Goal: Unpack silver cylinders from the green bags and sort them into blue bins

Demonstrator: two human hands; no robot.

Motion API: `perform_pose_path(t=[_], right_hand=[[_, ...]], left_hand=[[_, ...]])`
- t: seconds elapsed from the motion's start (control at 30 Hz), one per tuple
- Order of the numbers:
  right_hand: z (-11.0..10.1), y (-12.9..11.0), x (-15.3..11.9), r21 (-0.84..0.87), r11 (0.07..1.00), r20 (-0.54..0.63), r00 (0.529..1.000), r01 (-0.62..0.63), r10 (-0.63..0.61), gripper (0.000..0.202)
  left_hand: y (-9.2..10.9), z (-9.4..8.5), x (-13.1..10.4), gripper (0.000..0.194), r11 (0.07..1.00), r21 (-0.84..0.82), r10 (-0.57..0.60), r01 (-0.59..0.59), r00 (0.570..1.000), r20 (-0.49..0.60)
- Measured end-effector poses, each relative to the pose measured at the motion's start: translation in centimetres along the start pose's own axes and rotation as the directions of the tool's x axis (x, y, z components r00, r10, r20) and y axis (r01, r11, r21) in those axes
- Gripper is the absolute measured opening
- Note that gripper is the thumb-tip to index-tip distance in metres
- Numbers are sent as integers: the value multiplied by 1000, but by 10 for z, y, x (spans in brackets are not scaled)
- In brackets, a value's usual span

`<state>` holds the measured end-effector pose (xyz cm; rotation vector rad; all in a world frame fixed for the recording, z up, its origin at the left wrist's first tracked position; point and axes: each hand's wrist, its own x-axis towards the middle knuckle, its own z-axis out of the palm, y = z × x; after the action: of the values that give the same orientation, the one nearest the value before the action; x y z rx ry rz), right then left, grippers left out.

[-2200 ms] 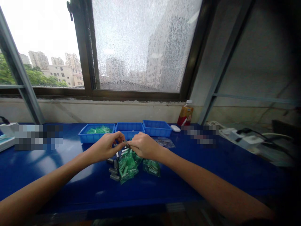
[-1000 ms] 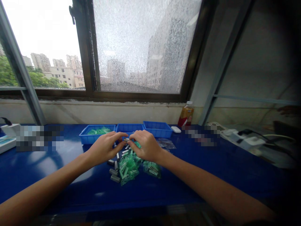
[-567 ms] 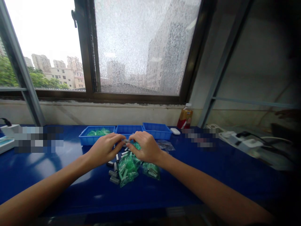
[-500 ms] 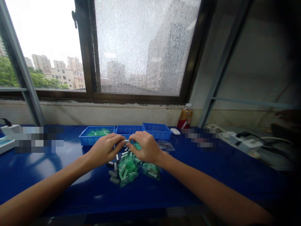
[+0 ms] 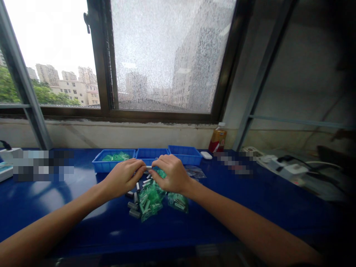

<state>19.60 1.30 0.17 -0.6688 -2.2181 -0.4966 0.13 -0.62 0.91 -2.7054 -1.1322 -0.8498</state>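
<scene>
One small silvery piece (image 5: 149, 167) | between left hand (image 5: 125, 176) and right hand (image 5: 171, 174) | each pinched closed on one end

I get daylight through the wide, dark-framed glass window (image 5: 161, 55), its left side washed to white. Pale glare spreads across the left of the glossy blue tabletop (image 5: 167, 231), while its right edge sinks into shadow. My feed is soft, blackened at far right, and pixelated in two spots.
</scene>
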Motion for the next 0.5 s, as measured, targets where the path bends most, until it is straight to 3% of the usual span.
perform_pose_path(t=[0.5], right_hand=[[5, 5, -3, 57, 997, 46, 997, 58, -60, 12]], left_hand=[[0, 2, 0, 30, 1000, 17, -23, 23, 999, 40]])
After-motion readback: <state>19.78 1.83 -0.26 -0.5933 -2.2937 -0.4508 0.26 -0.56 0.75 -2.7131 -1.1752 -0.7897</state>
